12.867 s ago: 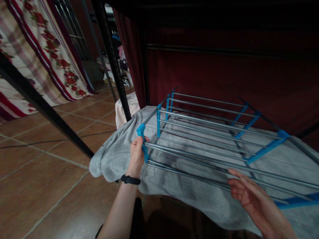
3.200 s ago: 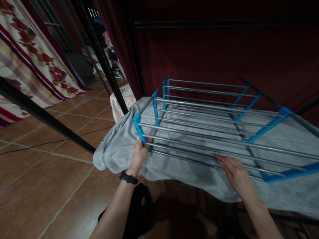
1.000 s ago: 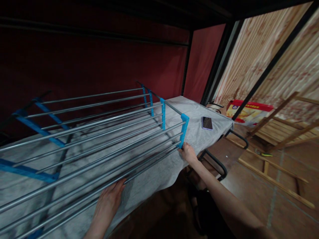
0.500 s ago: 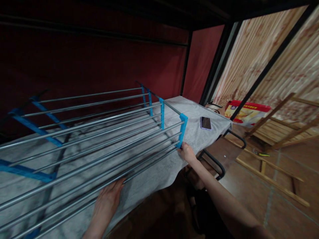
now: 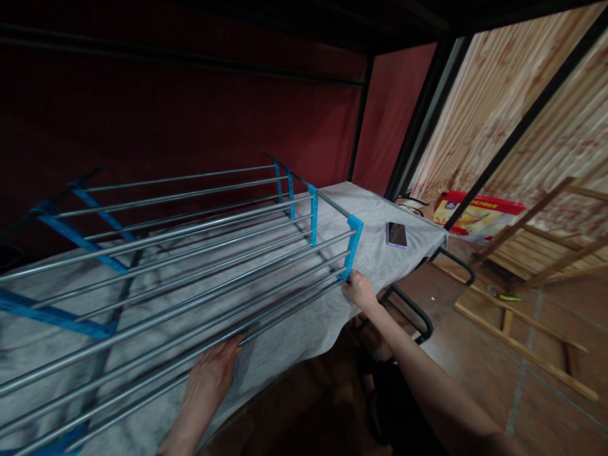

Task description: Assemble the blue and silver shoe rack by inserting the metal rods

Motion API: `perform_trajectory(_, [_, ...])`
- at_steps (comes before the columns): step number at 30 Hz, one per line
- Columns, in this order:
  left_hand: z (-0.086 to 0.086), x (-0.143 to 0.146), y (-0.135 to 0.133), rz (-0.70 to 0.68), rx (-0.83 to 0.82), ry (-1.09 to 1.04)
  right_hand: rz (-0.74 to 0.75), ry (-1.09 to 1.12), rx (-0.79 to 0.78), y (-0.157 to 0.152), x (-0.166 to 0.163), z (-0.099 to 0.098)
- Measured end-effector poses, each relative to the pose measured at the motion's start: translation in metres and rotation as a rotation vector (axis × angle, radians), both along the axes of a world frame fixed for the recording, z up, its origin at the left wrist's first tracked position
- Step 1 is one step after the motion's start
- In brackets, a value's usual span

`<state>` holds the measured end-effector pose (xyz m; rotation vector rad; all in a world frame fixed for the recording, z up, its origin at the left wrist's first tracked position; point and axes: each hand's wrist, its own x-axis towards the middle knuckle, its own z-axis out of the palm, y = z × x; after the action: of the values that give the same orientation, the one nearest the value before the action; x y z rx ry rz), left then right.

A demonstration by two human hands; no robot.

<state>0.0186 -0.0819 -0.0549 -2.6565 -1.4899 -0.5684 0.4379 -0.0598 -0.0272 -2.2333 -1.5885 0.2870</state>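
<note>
A metal drying rack (image 5: pixel 209 288) of long grey rods and blue plastic brackets lies across a grey cloth-covered surface (image 5: pixel 285 345). At its near right corner, my right hand (image 5: pixel 360 291) is closed on the low end of the blue bracket (image 5: pixel 351 247). My left hand (image 5: pixel 213 370) is at the front lower rods, left of the middle, with its fingers curled at them. The rods partly hide those fingertips.
A phone (image 5: pixel 396 234) lies on the cloth right of the rack. Black metal posts frame the surface before a dark red wall (image 5: pixel 190 114). On the floor at right are a red-and-yellow box (image 5: pixel 479 215), wooden frames (image 5: pixel 527 348) and a small green-handled tool (image 5: pixel 506 296).
The view has shifted slightly, so the scene sits a little farther right. Both hands keep their places on the rack.
</note>
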Motion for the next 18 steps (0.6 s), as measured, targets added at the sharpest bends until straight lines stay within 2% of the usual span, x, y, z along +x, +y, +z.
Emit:
perform_trajectory(9, [0.0003, 0.0009, -0.0008, 0.003, -0.017, -0.018, 0.034, -0.013, -0.007, 0.001, 0.0028, -0.0017])
perform_trajectory(18, [0.0083, 0.0026, -0.0007, 0.004, -0.027, -0.005, 0.032, -0.03, -0.02, -0.0006, -0.0003, 0.0002])
